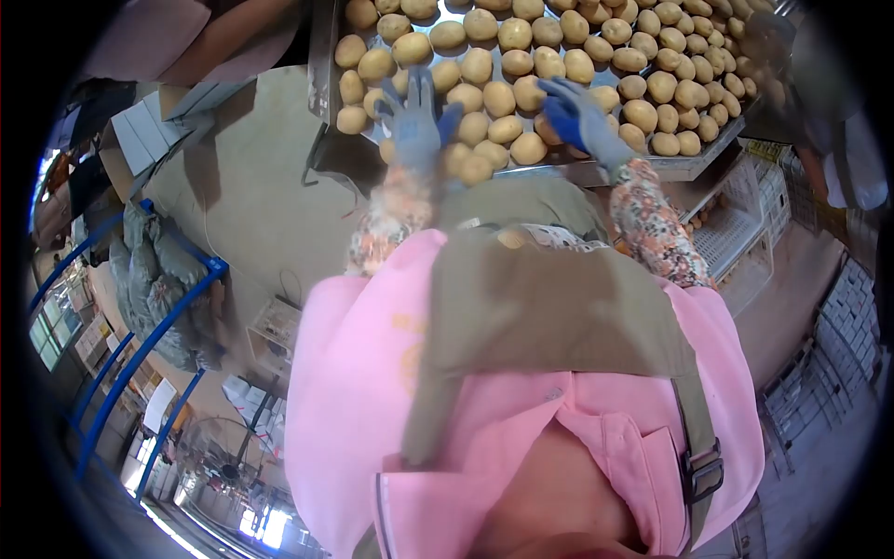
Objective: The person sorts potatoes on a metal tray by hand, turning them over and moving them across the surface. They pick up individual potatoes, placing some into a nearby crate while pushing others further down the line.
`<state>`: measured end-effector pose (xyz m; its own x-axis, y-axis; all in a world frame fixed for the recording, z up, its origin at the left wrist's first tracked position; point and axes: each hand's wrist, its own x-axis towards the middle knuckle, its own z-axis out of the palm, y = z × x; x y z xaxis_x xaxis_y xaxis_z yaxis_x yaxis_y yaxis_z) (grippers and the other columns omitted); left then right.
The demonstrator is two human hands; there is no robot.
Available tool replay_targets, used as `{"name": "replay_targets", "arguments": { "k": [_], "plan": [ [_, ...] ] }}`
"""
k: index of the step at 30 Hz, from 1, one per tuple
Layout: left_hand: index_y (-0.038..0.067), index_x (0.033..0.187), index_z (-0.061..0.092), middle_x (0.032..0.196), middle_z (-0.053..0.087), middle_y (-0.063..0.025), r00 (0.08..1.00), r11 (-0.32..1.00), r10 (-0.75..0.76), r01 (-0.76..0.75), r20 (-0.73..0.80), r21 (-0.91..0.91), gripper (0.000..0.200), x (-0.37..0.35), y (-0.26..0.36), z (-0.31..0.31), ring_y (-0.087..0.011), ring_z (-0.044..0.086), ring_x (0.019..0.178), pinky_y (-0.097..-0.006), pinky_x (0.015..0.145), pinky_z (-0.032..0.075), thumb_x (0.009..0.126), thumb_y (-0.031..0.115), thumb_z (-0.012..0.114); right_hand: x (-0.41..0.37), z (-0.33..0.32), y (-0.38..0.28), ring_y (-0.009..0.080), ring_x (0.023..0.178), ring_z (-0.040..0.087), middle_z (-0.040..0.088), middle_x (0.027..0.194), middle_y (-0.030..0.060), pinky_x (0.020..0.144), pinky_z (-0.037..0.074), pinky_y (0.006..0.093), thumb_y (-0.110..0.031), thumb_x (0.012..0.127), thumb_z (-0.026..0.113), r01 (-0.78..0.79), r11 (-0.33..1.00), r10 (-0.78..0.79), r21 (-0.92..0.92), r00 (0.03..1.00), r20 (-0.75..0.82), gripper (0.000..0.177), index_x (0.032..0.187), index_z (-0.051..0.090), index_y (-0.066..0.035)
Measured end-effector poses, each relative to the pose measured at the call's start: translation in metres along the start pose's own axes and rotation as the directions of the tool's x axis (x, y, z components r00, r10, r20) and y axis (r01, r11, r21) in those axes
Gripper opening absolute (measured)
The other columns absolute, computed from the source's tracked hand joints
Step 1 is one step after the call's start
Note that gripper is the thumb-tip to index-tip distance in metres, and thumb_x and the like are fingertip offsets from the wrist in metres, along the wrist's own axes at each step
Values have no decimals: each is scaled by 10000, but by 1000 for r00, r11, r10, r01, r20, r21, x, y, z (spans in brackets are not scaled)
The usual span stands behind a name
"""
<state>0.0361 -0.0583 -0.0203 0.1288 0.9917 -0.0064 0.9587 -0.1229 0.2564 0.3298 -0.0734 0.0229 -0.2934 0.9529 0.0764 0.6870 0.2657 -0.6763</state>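
Observation:
Many potatoes (515, 34) lie across a metal sorting table (545, 173) in front of me. My left hand (416, 129), in a grey and blue glove, is over the potatoes near the table's left side, its fingers spread and somewhat blurred. Farther right, my right hand (585, 119) wears a matching glove and has its fingers stretched over the potatoes. A potato (548, 129) sits beside its blue thumb side, partly hidden. Between both hands, several potatoes (504, 129) rest close to the near edge. I see no potato lifted in either hand.
At the upper left is another person's arm (209, 42); another person's sleeve (852, 154) shows at the right. A white plastic crate (731, 233) stands below the table's right side. Blue-framed racking (154, 340) with grey-green sacks (154, 270) and an open carton (140, 140) are at left.

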Motion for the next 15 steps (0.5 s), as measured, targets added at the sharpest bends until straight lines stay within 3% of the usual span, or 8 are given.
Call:
{"name": "replay_targets", "arguments": {
  "k": [1, 2, 6, 9, 11, 13, 14, 15],
  "plan": [
    [176, 1505, 278, 1566, 229, -124, 1000, 999, 26, -26, 17, 27, 721, -15, -2, 0, -490, 133, 1417, -650, 1116, 72, 919, 561, 450, -5, -26, -12, 297, 1274, 468, 494, 1386, 118, 1029, 381, 446, -300, 885, 597, -207, 906, 275, -369, 951, 141, 452, 1332, 543, -260],
    [163, 1497, 298, 1560, 259, -103, 998, 997, 47, -49, 38, 55, 704, -32, -5, 2, -473, 148, 1421, -620, 1132, 76, 926, 551, 439, -26, -19, 29, 295, 1365, 356, 429, 1449, 109, 1066, 315, 463, -366, 892, 565, -152, 851, 261, -503, 953, 153, 446, 1331, 542, -292],
    [49, 1348, 455, 1448, 409, -178, 997, 994, 23, -31, 70, 107, 517, -85, -14, 0, -366, 281, 1399, -604, 1110, 170, 915, 326, 510, -66, -22, 15, 346, 1451, 164, 328, 1529, 96, 1141, 125, 553, -395, 904, 546, -26, 807, 248, -590, 921, 299, 467, 1346, 534, -246],
    [51, 1341, 469, 1437, 409, -195, 971, 966, -197, 216, 137, -142, 514, -93, -2, -35, -354, 309, 1381, -578, 1113, 179, 911, 328, 522, -60, -5, -4, 391, 1444, 160, 341, 1519, 116, 1136, 73, 598, -399, 907, 551, -190, 856, 385, -480, 855, 348, 488, 1344, 536, -183],
    [107, 1386, 474, 1461, 411, -162, 975, 965, -222, 219, -7, -144, 560, -99, -4, -20, -352, 325, 1376, -529, 1130, 165, 915, 404, 533, -42, -3, -27, 398, 1449, 154, 366, 1505, 141, 1142, 155, 567, -397, 891, 598, -240, 886, 394, -398, 842, 369, 561, 1370, 507, -119],
    [104, 1385, 477, 1454, 420, -153, 990, 990, -134, 132, -43, -56, 566, -84, 16, -30, -364, 324, 1372, -527, 1127, 183, 908, 403, 546, -26, 12, -15, 405, 1409, 262, 387, 1491, 140, 1141, 239, 463, -384, 898, 599, -157, 983, 107, 92, 905, 411, 545, 1359, 514, -106],
    [100, 1386, 474, 1450, 425, -149, 993, 988, -66, 50, -102, -149, 574, -79, 20, -18, -362, 325, 1371, -527, 1131, 185, 895, 385, 564, -15, 22, -24, 405, 1390, 303, 391, 1489, 138, 1133, 270, 432, -367, 902, 599, -48, 968, -67, 248, 899, 433, 523, 1349, 524, -107],
    [103, 1404, 456, 1470, 399, -152, 1000, 952, -10, 4, -20, -305, 610, -69, 36, -25, -368, 306, 1384, -545, 1136, 164, 875, 377, 589, -10, 30, -45, 348, 1298, 427, 486, 1403, 145, 1077, 337, 416, -347, 911, 579, -155, 916, -58, 369, 861, 506, 421, 1272, 588, -132]
  ]
}}
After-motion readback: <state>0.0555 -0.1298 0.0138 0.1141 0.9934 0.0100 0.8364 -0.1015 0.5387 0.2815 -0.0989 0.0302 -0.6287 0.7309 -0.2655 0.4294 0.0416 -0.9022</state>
